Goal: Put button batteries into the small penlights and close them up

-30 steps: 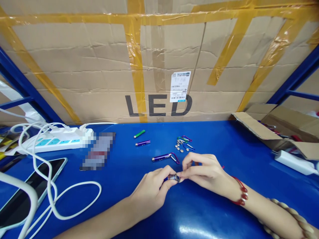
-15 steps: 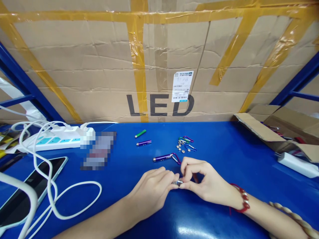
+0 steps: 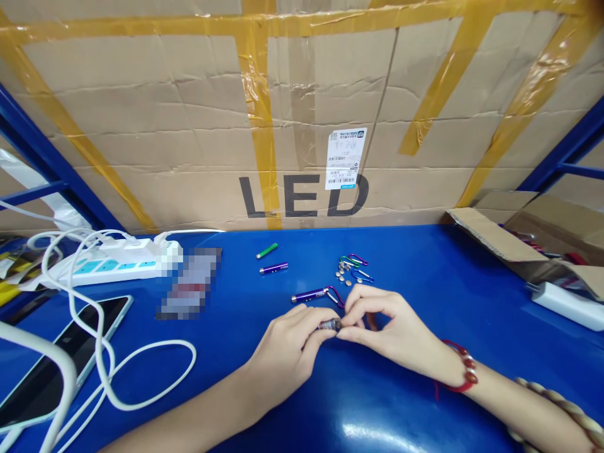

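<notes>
Raised slightly since earlier, the left hand [image 3: 290, 343] clamped a small cylinder [image 3: 329, 324] crosswise at lower centre, its right end nearest the right hand [image 3: 399, 324], whose grip could not be determined

The bare left hand [image 3: 290, 343] holds a short metallic cylinder [image 3: 329, 324], the bare right hand [image 3: 396, 324] at one end; a slim purple metallic tube [image 3: 306, 296] lies beyond on the glossy blue counter [image 3: 236, 340].
</notes>
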Available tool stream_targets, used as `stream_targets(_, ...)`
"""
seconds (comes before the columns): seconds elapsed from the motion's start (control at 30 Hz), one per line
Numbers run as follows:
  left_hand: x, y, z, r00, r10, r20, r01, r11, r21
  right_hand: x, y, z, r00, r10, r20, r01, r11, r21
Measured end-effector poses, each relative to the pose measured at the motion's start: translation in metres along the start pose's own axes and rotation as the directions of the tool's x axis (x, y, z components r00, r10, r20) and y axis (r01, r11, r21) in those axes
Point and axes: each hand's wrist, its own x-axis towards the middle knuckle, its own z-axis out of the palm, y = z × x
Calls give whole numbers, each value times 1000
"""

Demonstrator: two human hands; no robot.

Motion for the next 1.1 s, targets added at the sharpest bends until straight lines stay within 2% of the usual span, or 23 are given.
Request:
stream_targets(0.13,1,2,1,994,-101,31,103,993,-62,-1,4,-5,975,-210,-73,198,970,-143)
stream_targets(0.27,-1,4,2,982,-153,113,160,986,-50,-1,7,-8,948,-315,-37,299,926,-230)
stream_targets(0.47,-3,6,2,932,-258,253,285,956,-74,-2,12,-10,939,-344,22,341,914,-218)
stream_targets(0.57,-5,5,3,911,-294,289,339,933,-122,-4,14,-10,924,-379,45,380,899,-217)
stream_targets(0.83,-7,3,6,918,-265,295,332,921,-204,-6,12,-11,888,-457,54,449,834,-320)
stream_targets(0.9,-8,3,6,917,-269,294,335,920,-205,-5,11,-9,903,-428,49,421,854,-305)
stream_targets(0.97,-9,2,6,921,-265,285,327,925,-196,-5,9,-7,940,-339,33,337,914,-228)
stream_targets(1.03,-9,1,7,933,-240,267,293,939,-179,-4,7,-5,984,-176,35,179,976,-128)
stream_targets(1.1,-10,-1,9,954,-185,235,225,962,-154,-3,4,-3,998,4,68,-1,999,-45)
